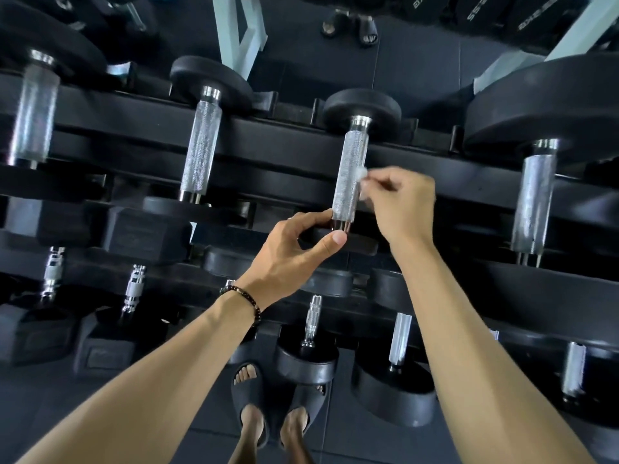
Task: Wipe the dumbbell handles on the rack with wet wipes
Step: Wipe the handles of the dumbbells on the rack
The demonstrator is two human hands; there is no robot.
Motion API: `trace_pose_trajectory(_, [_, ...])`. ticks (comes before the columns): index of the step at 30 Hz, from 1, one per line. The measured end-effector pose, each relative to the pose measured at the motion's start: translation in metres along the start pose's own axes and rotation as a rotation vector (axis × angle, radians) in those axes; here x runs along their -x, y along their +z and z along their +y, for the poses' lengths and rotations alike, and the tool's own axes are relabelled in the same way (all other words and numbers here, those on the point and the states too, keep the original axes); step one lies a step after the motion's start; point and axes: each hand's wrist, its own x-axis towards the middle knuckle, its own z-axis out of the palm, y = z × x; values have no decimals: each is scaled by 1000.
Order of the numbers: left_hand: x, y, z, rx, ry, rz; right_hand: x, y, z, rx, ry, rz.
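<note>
A dumbbell with a knurled silver handle [351, 172] rests on the top tier of the black rack [274, 135], near the middle of the view. My right hand [398, 202] pinches a small white wet wipe [362, 177] and presses it against the right side of that handle. Thumb and fingers of my left hand [294, 249] close around the dumbbell's near black head [355, 241], just below the handle's lower end. Other silver handles [201, 145] [533, 202] stand on the same tier to either side.
Lower tiers hold smaller dumbbells [306, 356] and hex dumbbells [144, 229]. My feet in dark slides [248, 396] stand on the dark floor tiles close to the rack. A pale frame [241, 31] and another pair of slides [351, 26] lie beyond the rack.
</note>
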Motion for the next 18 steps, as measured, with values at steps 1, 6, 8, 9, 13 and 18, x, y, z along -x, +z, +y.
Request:
trace_pose_trajectory(1, [0, 0, 0, -3, -4, -7, -14, 3, -2, -24, 11, 38])
trace_pose_trajectory(6, [-2, -2, -3, 14, -20, -16, -51, 10, -3, -331, 224, 120])
trace_pose_trajectory(8, [-1, -4, -3, 23, -21, -22, -23, 2, 3, -358, 308, -21])
trace_pose_trajectory(9, [-1, -6, -4, 27, -20, -27, -8, -2, 8, -344, 328, -105])
trace_pose_trajectory(13, [-1, -10, -2, 44, -6, -36, 6, -8, 10, -316, 321, -182])
trace_pose_trajectory(18, [-1, -15, 3, 39, -14, -56, -22, 8, 3, -421, 347, -53])
